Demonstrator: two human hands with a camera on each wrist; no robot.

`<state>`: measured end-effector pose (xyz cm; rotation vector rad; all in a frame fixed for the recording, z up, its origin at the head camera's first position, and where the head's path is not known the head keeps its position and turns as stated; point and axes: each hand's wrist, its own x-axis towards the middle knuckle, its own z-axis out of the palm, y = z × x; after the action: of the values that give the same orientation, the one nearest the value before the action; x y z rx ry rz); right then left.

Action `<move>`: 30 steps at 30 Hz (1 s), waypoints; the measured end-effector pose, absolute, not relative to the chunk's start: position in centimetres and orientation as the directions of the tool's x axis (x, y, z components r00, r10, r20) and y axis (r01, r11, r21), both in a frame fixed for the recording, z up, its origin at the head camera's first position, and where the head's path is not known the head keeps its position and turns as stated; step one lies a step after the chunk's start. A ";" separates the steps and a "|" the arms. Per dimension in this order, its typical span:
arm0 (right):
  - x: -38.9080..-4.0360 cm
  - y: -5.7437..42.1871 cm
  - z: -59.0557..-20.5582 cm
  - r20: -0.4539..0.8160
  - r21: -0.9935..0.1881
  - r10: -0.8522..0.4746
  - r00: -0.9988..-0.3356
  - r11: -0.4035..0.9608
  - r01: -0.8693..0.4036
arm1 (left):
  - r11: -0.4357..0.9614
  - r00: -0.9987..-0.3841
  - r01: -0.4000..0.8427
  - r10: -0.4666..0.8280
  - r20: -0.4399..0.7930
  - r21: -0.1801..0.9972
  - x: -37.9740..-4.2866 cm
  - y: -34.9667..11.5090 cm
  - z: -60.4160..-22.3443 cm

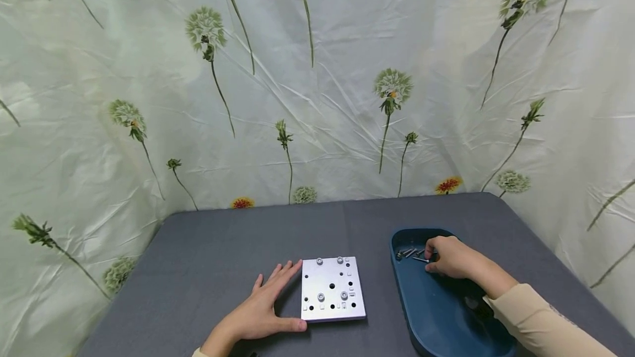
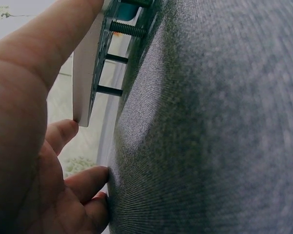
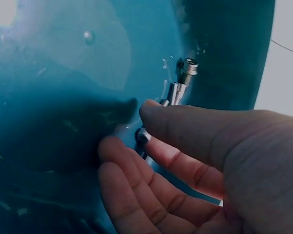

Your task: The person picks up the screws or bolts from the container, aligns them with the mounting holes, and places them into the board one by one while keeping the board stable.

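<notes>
A silver square metal plate (image 1: 331,291) with holes and several screw heads lies mid-table, raised on screw shanks (image 2: 110,91) in the left wrist view. My left hand (image 1: 265,310) is spread along its left side, the thumb at the near corner and the forefinger at the far corner. My right hand (image 1: 448,258) reaches into the blue tray (image 1: 404,302). Its fingers are curled with the thumb around the head of a screw (image 3: 143,135), whose shank is partly hidden. Loose screws (image 1: 409,252) lie beside the fingertips.
The grey tabletop (image 1: 238,247) runs back to a hanging white cloth (image 1: 337,125) printed with flowers. Inside the tray, a dark object (image 1: 477,307) lies under the right forearm. Another dark bit (image 1: 254,354) shows at the bottom edge near the left wrist.
</notes>
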<state>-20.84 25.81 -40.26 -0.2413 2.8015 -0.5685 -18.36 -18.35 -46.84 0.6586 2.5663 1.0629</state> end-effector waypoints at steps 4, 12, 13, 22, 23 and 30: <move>-20.9 25.3 -40.6 -0.217 -0.410 -0.215 -0.952 0.905 -0.111 | 0.616 -0.854 0.299 0.514 -0.084 0.729 -18.1 -18.6 -46.8; -20.9 25.1 -41.0 -0.169 -0.444 -0.228 -0.959 0.886 -0.132 | 0.613 -0.852 0.316 0.519 -0.067 0.724 -18.0 -18.5 -46.4; -20.9 25.0 -41.0 -0.169 -0.444 -0.226 -0.959 0.887 -0.131 | 0.615 -0.853 0.312 0.517 -0.071 0.724 -18.0 -18.5 -46.3; -20.9 24.7 -41.2 -0.179 -0.419 -0.222 -0.959 0.899 -0.130 | 0.629 -0.861 0.293 0.500 -0.087 0.720 -18.0 -18.4 -46.4; -21.0 24.7 -41.2 -0.178 -0.414 -0.220 -0.959 0.901 -0.129 | 0.630 -0.862 0.294 0.500 -0.086 0.719 -18.0 -18.4 -46.4; -21.0 24.8 -41.3 -0.183 -0.421 -0.226 -0.957 0.898 -0.132 | 0.627 -0.862 0.292 0.499 -0.085 0.722 -18.1 -18.4 -46.6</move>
<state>-20.96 24.76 -41.27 -0.2712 2.8357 -0.6054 -18.05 -18.35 -46.63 0.6413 2.5748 1.0696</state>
